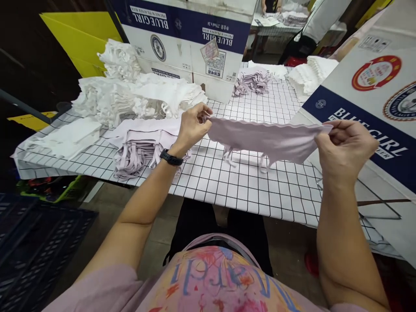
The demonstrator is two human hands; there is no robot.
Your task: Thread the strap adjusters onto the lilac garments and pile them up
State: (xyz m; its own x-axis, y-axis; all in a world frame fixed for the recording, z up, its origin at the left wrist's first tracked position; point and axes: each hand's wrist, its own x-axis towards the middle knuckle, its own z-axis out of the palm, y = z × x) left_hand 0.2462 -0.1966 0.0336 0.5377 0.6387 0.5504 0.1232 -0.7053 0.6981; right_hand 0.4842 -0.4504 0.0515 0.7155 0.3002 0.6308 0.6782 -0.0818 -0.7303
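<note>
A mauve bra top [263, 136] with a scalloped upper edge and thin straps hanging below is stretched out over the table. My left hand [194, 125], with a black band on the wrist, pinches one end of it. The other end is pinched between the thumb and fingers of my right hand [346, 145]. Beside my left forearm lies a stack of similar mauve garments [143, 145], their straps bunched toward the table's front edge.
White garments [107, 97] are heaped at the back left. A cardboard box [185, 43] stands behind them, and another box [367, 99] rises at the right. More mauve pieces [251, 81] lie at the back of the checked tablecloth [240, 186]. A person [271, 6] is far behind.
</note>
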